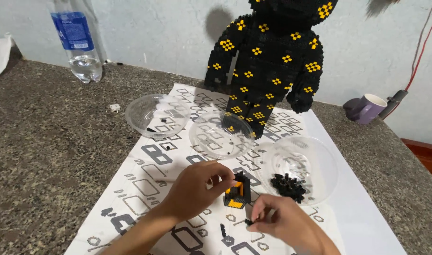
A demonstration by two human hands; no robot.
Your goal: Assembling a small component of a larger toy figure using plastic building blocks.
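My left hand (197, 189) pinches the top of a small black and orange brick assembly (237, 192) that stands on the printed paper sheet (145, 189). My right hand (284, 222) rests on the sheet just to the right, its fingertips closed on a tiny black brick (248, 221). Beside it sits a clear plastic bowl (320, 160) holding several small black bricks (288, 186). A tall black brick-built figure with yellow diamond patterns (268, 61) stands at the back of the sheet.
Two more clear bowls, one in the middle (204, 137) and one on the left (140, 113), hold a few tiny pieces. A water bottle (79, 42) stands at the back left of the speckled stone counter (46, 151). A purple mug (367, 108) and cables sit at the right.
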